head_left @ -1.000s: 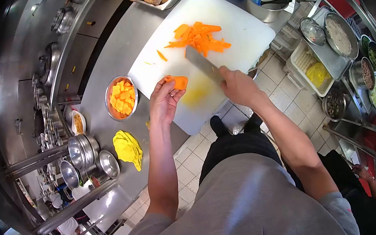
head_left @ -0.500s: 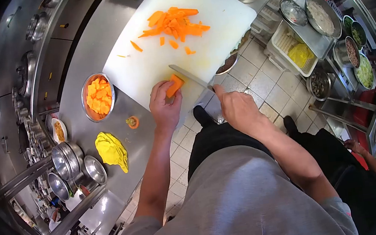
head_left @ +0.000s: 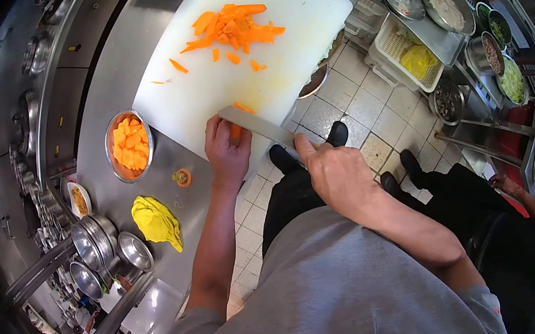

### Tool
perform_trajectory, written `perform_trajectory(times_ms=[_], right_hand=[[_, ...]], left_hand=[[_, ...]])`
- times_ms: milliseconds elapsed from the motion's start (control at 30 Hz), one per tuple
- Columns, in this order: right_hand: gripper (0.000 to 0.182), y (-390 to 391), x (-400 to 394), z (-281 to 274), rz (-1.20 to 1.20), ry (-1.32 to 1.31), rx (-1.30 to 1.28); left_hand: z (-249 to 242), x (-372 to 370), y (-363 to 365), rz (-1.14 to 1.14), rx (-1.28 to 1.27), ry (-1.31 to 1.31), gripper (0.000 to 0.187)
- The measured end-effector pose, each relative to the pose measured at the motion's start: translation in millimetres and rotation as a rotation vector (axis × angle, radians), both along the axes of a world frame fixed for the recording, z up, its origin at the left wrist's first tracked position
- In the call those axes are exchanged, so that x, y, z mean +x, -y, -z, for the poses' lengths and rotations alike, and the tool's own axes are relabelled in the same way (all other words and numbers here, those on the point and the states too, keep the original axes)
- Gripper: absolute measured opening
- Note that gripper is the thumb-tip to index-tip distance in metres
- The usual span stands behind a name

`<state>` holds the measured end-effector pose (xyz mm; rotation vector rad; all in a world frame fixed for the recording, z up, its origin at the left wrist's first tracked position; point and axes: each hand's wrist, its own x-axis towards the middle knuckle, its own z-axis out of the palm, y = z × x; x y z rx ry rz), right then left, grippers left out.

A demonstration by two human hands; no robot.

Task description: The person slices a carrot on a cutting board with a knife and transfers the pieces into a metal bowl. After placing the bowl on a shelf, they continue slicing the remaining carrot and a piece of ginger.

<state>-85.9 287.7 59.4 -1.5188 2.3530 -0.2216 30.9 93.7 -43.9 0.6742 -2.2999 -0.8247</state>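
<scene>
My left hand [head_left: 229,156] grips a carrot piece [head_left: 235,133] near the close edge of the white cutting board [head_left: 166,106]. In my right hand [head_left: 338,173] is a knife [head_left: 261,127], its index finger stretched along the blade's back. The blade lies across the carrot piece, close to my left fingertips, and hides part of it. A slice of carrot [head_left: 243,108] rests just beyond the blade. Farther up the board is a pile of cut carrot [head_left: 234,27], with a few loose bits around it.
Left of the board stands a metal bowl [head_left: 112,160] of carrot pieces. Nearby lie a carrot top [head_left: 182,177] and a yellow cloth [head_left: 156,223]. Metal bowls [head_left: 93,245] are stacked lower left. At right are a white basket [head_left: 395,61] and a co-worker's dark-clothed legs [head_left: 479,208].
The knife has come down onto the carrot piece from just beyond it, and a slice now lies past the blade. The whole view has shifted slightly.
</scene>
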Motion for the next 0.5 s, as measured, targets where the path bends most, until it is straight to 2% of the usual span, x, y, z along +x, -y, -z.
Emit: perform_trajectory(times_ms=[133, 500], right_hand=[[0.042, 0.3, 4.0, -0.6, -0.006, -0.027, 0.042], [0.046, 7.6, 10.3, -7.5, -0.026, -0.121, 0.135]], left_hand=[[-1.2, 0.7, 0.0, 0.002, 0.021, 0.008, 0.032], [3.2, 2.5, 2.5, 0.000, 0.058, 0.051, 0.035]])
